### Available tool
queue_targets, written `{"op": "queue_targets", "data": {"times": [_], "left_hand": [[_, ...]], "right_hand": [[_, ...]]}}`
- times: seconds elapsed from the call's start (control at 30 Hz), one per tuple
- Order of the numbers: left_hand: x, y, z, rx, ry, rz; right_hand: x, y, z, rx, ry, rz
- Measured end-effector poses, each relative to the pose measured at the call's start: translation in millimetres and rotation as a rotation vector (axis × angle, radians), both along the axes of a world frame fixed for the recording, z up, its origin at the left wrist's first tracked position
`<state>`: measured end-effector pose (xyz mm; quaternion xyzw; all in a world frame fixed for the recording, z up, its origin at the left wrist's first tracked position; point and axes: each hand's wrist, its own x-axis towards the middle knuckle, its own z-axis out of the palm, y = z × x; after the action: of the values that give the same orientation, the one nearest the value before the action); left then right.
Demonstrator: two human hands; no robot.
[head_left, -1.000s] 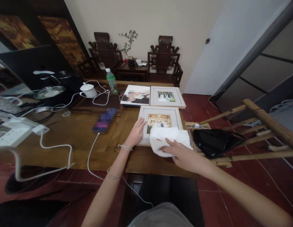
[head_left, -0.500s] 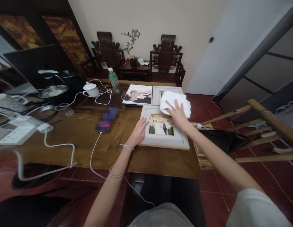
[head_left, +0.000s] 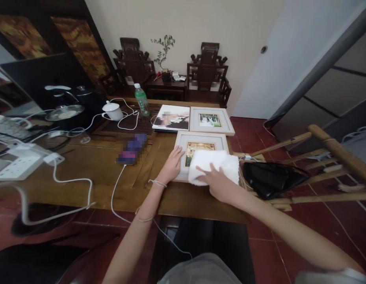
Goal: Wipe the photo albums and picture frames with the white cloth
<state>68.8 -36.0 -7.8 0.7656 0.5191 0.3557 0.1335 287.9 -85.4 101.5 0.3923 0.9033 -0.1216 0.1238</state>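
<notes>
A white picture frame [head_left: 202, 138] lies flat near the right end of the wooden table, with a photo [head_left: 201, 146] in its mount. Across its left edge rests my left hand [head_left: 172, 165], fingers stretched out and lying on the rim. My right hand [head_left: 220, 183] has hold of a folded white cloth [head_left: 214, 159] and presses it on the frame's lower right part, fingers spread over it. The cloth hides much of the photo and the frame's lower right corner. Behind it lies a second picture frame [head_left: 227, 120], beside a stack topped by a photo panel [head_left: 173, 114].
A green-labelled bottle [head_left: 142, 100], a lidded white cup [head_left: 113, 111] and a charging phone [head_left: 132, 149] stand or lie leftward. Cables run around a power strip [head_left: 21, 165] and a pot [head_left: 66, 114]. At right, a wooden chair [head_left: 333, 144] holds a black bag [head_left: 271, 177].
My right hand has drawn the cloth from the frame's upper right corner down toward its near edge. The rear frame's photo is now uncovered. My left hand stays on the left edge.
</notes>
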Motion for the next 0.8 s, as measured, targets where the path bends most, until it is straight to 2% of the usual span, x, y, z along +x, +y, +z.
{"op": "queue_targets", "data": {"times": [0.1, 0.2, 0.4, 0.5, 0.6, 0.7, 0.8], "left_hand": [[-0.5, -0.3, 0.2, -0.008, 0.02, 0.007], [-1.3, -0.1, 0.1, -0.004, 0.02, 0.003], [-1.9, 0.9, -0.2, 0.008, 0.002, -0.017], [-1.9, 1.3, -1.0, 0.005, -0.01, -0.015], [-2.3, 1.6, -2.0, 0.015, -0.017, -0.007], [-3.1, 1.8, -2.6, 0.015, -0.012, -0.011], [-3.8, 1.9, -2.9, 0.016, -0.017, -0.015]], "right_hand": [[-1.6, -18.4, 8.7, -0.073, 0.03, 0.055], [-3.2, -12.1, -1.4, -0.009, 0.046, 0.048], [7.8, 52.3, -39.6, 0.32, 0.042, -0.066], [15.4, 88.2, -45.9, 0.47, 0.054, -0.121], [17.0, 109.8, -46.6, 0.523, 0.031, -0.187], [14.1, 107.9, -47.0, 0.493, -0.004, -0.19], [12.5, 84.1, -42.6, 0.419, -0.034, -0.163]]}}
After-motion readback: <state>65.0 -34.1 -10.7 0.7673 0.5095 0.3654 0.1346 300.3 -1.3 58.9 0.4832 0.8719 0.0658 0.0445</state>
